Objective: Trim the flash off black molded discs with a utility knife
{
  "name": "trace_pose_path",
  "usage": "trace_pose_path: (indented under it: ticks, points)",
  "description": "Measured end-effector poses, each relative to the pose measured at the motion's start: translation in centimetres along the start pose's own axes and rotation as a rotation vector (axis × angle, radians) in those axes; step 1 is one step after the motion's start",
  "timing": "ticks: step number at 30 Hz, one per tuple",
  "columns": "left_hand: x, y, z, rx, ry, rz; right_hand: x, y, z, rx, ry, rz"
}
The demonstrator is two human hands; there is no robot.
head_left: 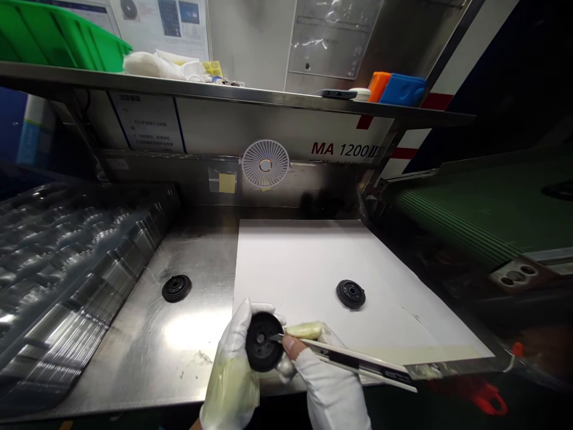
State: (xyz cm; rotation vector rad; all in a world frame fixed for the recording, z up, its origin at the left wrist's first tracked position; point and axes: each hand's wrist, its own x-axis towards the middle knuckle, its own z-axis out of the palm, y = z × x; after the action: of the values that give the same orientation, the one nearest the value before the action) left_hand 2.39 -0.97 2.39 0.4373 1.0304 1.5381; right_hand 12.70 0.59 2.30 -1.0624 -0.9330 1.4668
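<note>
My left hand [233,364], in a white glove, grips a black round plastic part [263,341] near the front edge of the steel bench. My right hand [329,382], also gloved, is closed on a long utility knife [353,361] whose blade tip touches the face of that part. A second black round part [350,294] lies on the white sheet [313,269]. A third black round part [176,288] rests on the bare steel bench [179,334] to the left.
A stack of clear plastic trays [67,269] fills the left side. A small white fan [265,163] hangs on the back wall. A shelf [224,92] above carries a green bin, rags and orange and blue boxes. A green conveyor [483,209] runs at right.
</note>
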Motion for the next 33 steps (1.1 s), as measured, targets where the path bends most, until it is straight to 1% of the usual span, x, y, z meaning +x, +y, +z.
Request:
trace_pose_path:
  ticks: [2,4,6,7,10,12,15,17,21,25,28,33]
  points:
    - [0.1,0.3,0.1,-0.079,-0.1,-0.046,0.4,-0.7,-0.4,0.073,0.012,-0.043]
    - [0.1,0.5,-0.2,-0.108,-0.227,-0.055,0.8,-1.4,-1.0,0.129,0.013,-0.064]
    - [0.2,0.3,-0.7,-0.11,-0.305,-0.046,1.0,-1.8,-1.5,0.168,-0.014,-0.027]
    - [0.4,0.2,-1.0,-0.115,-0.317,-0.043,0.9,-1.9,-1.7,0.183,-0.034,0.001]
    - [0.8,-0.6,-1.6,-0.158,-0.288,-0.034,0.4,-1.8,-1.6,0.195,-0.053,0.047]
    - [1.0,-1.1,-1.6,-0.161,-0.267,-0.042,0.0,-1.6,-1.2,0.182,-0.049,0.039]
    - [1.1,-1.4,-1.2,-0.094,-0.264,-0.01,-0.3,-1.4,-0.7,0.13,-0.02,0.0]
    - [1.1,-1.5,-1.1,-0.06,-0.253,0.027,-0.3,-1.3,-0.6,0.093,-0.01,-0.026]
    - [1.3,-1.6,-1.1,-0.056,-0.224,0.037,-0.4,-1.2,-0.5,0.106,-0.069,-0.008]
    - [1.3,-1.5,-1.2,-0.041,-0.229,0.056,-0.4,-1.5,-0.3,0.062,-0.024,0.013]
    - [1.2,-1.5,-1.2,-0.054,-0.224,0.041,-0.4,-1.5,-0.3,0.058,-0.013,0.015]
    - [1.1,-1.6,-1.2,-0.048,-0.2,0.038,-0.4,-1.1,-0.3,0.131,-0.026,-0.01]
